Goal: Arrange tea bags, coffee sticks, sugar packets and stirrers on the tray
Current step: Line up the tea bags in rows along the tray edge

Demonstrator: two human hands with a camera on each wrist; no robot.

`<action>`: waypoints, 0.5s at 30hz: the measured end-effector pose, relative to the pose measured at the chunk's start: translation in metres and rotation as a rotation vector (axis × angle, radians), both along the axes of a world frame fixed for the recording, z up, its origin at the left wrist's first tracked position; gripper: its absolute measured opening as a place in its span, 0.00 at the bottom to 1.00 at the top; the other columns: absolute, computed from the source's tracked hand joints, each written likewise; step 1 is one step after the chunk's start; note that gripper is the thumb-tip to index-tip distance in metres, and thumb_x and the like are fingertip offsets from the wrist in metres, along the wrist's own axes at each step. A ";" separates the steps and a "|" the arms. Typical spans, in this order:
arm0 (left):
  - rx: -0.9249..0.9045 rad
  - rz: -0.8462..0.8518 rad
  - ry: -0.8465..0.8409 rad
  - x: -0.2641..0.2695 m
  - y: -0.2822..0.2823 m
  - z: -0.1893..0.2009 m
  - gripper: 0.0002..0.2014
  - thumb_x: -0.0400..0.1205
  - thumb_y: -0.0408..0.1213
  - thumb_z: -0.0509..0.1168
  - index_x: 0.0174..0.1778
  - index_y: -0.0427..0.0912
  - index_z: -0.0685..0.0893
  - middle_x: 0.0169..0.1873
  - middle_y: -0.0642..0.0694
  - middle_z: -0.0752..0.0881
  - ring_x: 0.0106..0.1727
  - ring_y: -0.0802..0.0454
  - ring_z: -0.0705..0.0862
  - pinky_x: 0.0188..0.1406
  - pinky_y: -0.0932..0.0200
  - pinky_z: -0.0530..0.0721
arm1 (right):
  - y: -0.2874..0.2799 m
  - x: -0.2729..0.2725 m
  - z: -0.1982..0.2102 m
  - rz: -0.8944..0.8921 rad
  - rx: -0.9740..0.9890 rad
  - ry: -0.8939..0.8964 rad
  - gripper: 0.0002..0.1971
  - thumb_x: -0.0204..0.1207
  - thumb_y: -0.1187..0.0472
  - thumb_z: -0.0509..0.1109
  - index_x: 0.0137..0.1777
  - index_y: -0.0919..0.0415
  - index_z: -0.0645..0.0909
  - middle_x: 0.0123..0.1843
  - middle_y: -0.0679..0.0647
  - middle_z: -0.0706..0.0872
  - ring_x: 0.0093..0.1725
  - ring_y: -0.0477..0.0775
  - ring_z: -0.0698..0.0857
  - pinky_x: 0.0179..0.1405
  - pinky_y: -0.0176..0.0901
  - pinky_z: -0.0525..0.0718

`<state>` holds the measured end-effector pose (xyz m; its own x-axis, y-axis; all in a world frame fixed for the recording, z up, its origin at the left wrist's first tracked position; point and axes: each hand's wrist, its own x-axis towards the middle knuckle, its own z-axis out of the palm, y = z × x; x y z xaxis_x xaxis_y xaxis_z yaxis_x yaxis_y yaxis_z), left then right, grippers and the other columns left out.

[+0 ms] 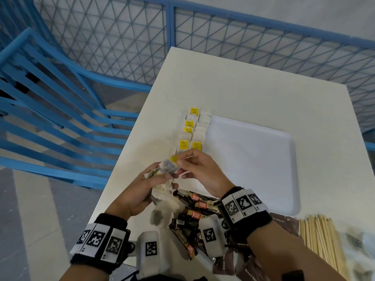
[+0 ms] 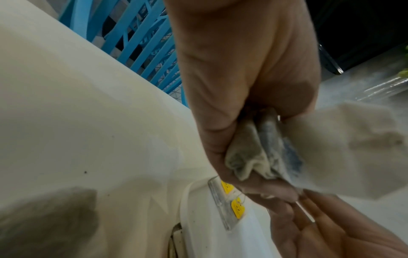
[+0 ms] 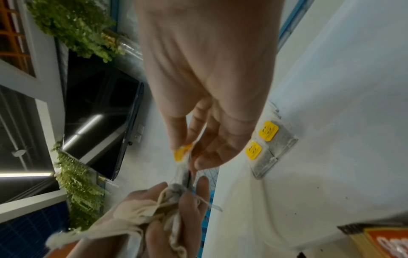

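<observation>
- Worktop (image 1: 253, 94): cream white.
- Tray (image 1: 263, 169): plain white.
- Tea bags (image 1: 191, 128): off-white with yellow tags.
- Coffee sticks (image 1: 194, 216): dark brown, red and gold.
- Stirrers (image 1: 322, 240): pale wood.
- Chair (image 1: 60, 102): blue.
- Wristbands (image 1: 243, 205): black, with black-and-white square-code patterns.

The coffee sticks (image 1: 199, 205) piled on the desk (image 1: 253, 94) carry a red badge reading "Great Taste" and the word "GRANULES" in light capitals on the dark wrapper; the same word appears on a stick lying lower in the pile. The dark brown sugar packets (image 1: 243, 260) bear small light lettering, too blurred to read. The yellow tags on the tea bags (image 1: 191, 130) show dark marks that cannot be made out. The wrist bands (image 1: 241, 205) carry black-and-white square code markers, without readable text.
</observation>
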<state>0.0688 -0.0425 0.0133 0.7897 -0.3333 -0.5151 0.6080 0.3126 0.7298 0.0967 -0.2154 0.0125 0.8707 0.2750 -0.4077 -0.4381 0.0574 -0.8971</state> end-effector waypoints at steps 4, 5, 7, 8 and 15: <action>0.042 -0.004 0.009 -0.001 0.001 0.000 0.16 0.73 0.26 0.68 0.57 0.34 0.80 0.44 0.37 0.87 0.38 0.46 0.88 0.26 0.60 0.83 | 0.001 0.001 -0.003 -0.068 -0.074 -0.048 0.12 0.74 0.71 0.70 0.53 0.60 0.75 0.36 0.55 0.80 0.36 0.48 0.81 0.41 0.40 0.83; 0.064 0.002 0.017 -0.001 0.002 0.000 0.15 0.76 0.24 0.67 0.59 0.32 0.79 0.45 0.38 0.87 0.36 0.47 0.88 0.24 0.62 0.82 | 0.001 0.001 -0.003 -0.093 -0.075 -0.045 0.13 0.74 0.72 0.70 0.55 0.61 0.74 0.36 0.54 0.79 0.37 0.48 0.81 0.43 0.41 0.83; 0.104 -0.001 0.031 -0.003 0.007 0.000 0.14 0.80 0.24 0.61 0.61 0.33 0.79 0.46 0.38 0.86 0.35 0.49 0.88 0.19 0.64 0.78 | -0.001 0.002 -0.003 -0.114 -0.067 -0.026 0.12 0.75 0.71 0.69 0.57 0.64 0.76 0.41 0.56 0.82 0.42 0.50 0.82 0.49 0.43 0.85; 0.125 -0.007 0.036 -0.004 0.010 0.000 0.14 0.81 0.25 0.61 0.62 0.33 0.79 0.47 0.38 0.86 0.35 0.50 0.88 0.17 0.65 0.77 | -0.003 0.002 -0.004 -0.118 -0.060 -0.016 0.09 0.77 0.70 0.68 0.56 0.65 0.78 0.45 0.58 0.83 0.45 0.51 0.83 0.53 0.45 0.85; 0.194 0.004 0.027 -0.010 0.028 -0.001 0.14 0.80 0.27 0.65 0.61 0.34 0.80 0.50 0.37 0.85 0.39 0.50 0.89 0.15 0.65 0.75 | -0.012 0.004 -0.001 -0.210 0.161 0.057 0.06 0.82 0.66 0.61 0.49 0.59 0.80 0.51 0.59 0.85 0.51 0.56 0.84 0.57 0.56 0.84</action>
